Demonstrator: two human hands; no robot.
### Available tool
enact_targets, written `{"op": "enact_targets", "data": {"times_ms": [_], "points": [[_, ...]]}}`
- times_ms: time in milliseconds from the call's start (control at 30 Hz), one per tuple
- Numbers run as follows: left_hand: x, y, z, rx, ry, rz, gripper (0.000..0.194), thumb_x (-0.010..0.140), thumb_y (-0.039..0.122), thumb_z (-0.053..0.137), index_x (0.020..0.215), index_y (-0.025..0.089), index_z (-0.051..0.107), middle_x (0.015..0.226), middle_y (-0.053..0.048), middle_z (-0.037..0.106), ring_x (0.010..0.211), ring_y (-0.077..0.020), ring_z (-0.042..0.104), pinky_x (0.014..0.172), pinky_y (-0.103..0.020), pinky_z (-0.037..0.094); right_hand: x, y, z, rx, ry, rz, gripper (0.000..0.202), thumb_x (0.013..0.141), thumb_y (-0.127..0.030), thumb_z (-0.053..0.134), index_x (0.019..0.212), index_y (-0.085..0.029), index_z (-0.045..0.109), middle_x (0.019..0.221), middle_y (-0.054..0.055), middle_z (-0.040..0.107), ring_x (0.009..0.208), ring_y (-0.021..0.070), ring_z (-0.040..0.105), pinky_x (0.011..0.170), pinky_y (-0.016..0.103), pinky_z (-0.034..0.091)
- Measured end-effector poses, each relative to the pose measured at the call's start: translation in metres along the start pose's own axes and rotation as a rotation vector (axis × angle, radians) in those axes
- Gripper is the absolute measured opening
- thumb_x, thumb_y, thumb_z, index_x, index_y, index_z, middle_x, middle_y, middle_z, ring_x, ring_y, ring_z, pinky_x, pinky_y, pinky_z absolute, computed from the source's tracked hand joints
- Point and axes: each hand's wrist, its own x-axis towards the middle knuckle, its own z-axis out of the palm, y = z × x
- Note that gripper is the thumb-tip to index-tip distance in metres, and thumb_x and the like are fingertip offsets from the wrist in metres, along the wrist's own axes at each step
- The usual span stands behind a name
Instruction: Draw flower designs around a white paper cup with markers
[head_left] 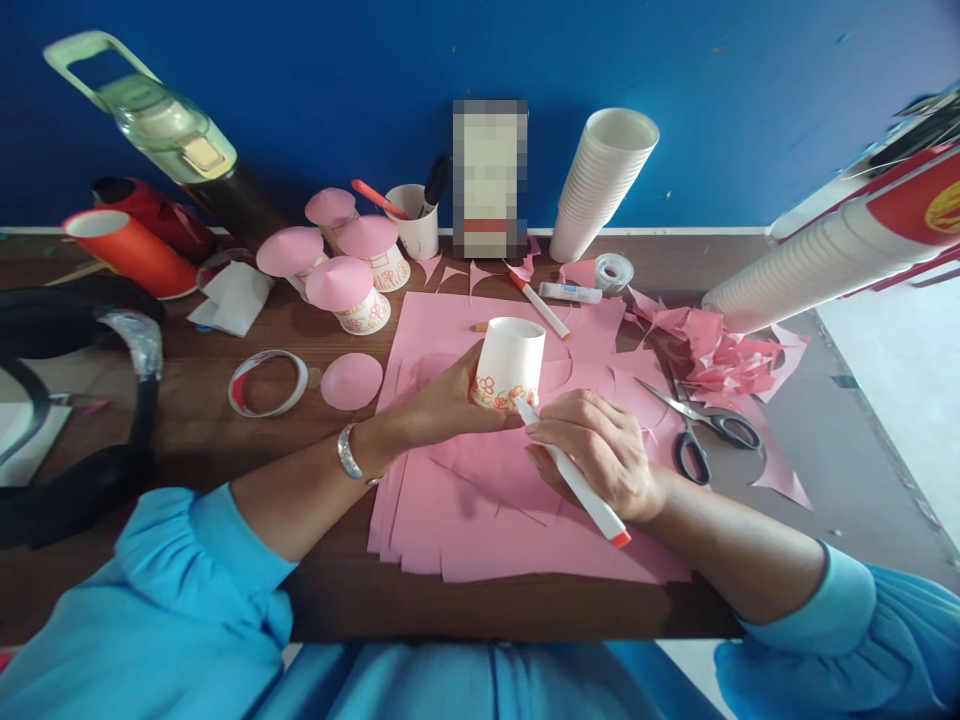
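Note:
A white paper cup point(511, 350) with orange and red flowers drawn near its lower edge is held by my left hand point(450, 402), whose fingers wrap round its left side and base. My right hand point(600, 450) grips a white marker point(589, 500) with an orange end. The marker's tip meets the cup near the drawn flowers. Both hands are above a stack of pink paper sheets point(480, 540). A marker cap seems to lie behind the cup, partly hidden.
Decorated cups with pink cone tops point(339, 285), a tape roll point(268, 384) and a pink cone point(352, 381) are at left. Scissors point(697, 420), pink scraps point(731, 355) and a glue stick point(570, 292) lie right. Stacked cups point(604, 180) stand behind.

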Motion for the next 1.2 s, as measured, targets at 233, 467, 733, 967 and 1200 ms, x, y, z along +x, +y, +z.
{"op": "enact_targets", "data": {"times_ms": [233, 467, 733, 967, 1200], "points": [[-0.0005, -0.0005, -0.001, 0.006, -0.007, -0.001, 0.084, 0.071, 0.043, 0.1, 0.139, 0.021, 0.057, 0.121, -0.011, 0.072, 0.104, -0.0275, 0.068, 0.086, -0.04, 0.057, 0.0021, -0.0004, 0.0001, 0.005, 0.013, -0.02, 0.008, 0.103, -0.012, 0.064, 0.11, -0.016, 0.064, 0.085, 0.006, 0.071, 0.074, 0.0201, 0.068, 0.062, 0.033, 0.061], [-0.0004, -0.0025, -0.0012, -0.023, -0.014, 0.006, 0.087, 0.07, 0.044, 0.101, 0.142, 0.021, 0.056, 0.123, -0.012, 0.072, 0.106, -0.0284, 0.068, 0.087, -0.04, 0.057, 0.0011, -0.0006, 0.0001, 0.011, 0.008, -0.01, 0.011, 0.102, -0.013, 0.065, 0.111, -0.018, 0.065, 0.085, 0.004, 0.072, 0.075, 0.0199, 0.069, 0.064, 0.033, 0.061], [-0.0015, -0.0011, -0.0016, 0.004, -0.013, -0.015, 0.085, 0.072, 0.043, 0.1, 0.141, 0.02, 0.056, 0.122, -0.01, 0.071, 0.105, -0.0254, 0.067, 0.088, -0.038, 0.057, 0.0025, -0.0018, -0.0007, -0.009, 0.004, -0.019, 0.008, 0.102, -0.011, 0.064, 0.108, -0.016, 0.064, 0.084, 0.006, 0.072, 0.073, 0.0202, 0.068, 0.062, 0.033, 0.061], [-0.0005, -0.0014, -0.0018, -0.015, -0.019, -0.023, 0.083, 0.071, 0.043, 0.101, 0.138, 0.021, 0.057, 0.121, -0.01, 0.072, 0.106, -0.0256, 0.068, 0.088, -0.038, 0.057, 0.0035, -0.0024, -0.0012, -0.016, 0.012, -0.008, 0.012, 0.1, -0.009, 0.064, 0.109, -0.017, 0.063, 0.083, 0.005, 0.07, 0.073, 0.0197, 0.068, 0.063, 0.032, 0.061], [-0.0022, 0.0005, -0.0013, -0.015, 0.002, -0.033, 0.083, 0.072, 0.04, 0.101, 0.14, 0.021, 0.056, 0.126, -0.012, 0.072, 0.109, -0.0269, 0.068, 0.09, -0.039, 0.058, 0.0006, -0.0029, -0.0006, -0.018, 0.019, 0.005, 0.015, 0.099, -0.009, 0.064, 0.11, -0.018, 0.064, 0.083, 0.004, 0.07, 0.072, 0.0199, 0.067, 0.061, 0.033, 0.059]]}}
